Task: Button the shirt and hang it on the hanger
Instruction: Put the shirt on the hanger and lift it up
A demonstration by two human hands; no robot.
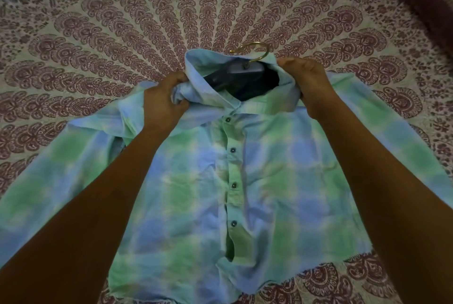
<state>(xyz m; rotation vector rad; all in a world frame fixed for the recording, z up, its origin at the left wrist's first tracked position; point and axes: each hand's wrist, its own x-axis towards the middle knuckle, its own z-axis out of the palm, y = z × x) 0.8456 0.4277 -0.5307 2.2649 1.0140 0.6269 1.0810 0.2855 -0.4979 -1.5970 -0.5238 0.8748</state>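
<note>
Both hands clutch the collar: left hand [163, 100] bunches one side, right hand [307, 83] grips the other. Buttoned plaid shirt [257, 181] lies on the printed bedspread [73, 58], dark hanger [241, 75] inside its neck. Soft, light cloth likely slips; hold at the shoulders.

The shirt [257, 181] lies on the bedspread [98, 58], the hanger [245, 71] inside its collar.

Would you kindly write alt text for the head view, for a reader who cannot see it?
A person's left hand and right hand grip a blue-green checked shirt beside its collar as it lies front-up on a patterned bedspread. A brass-hooked dark hanger sits inside its neck.
</note>
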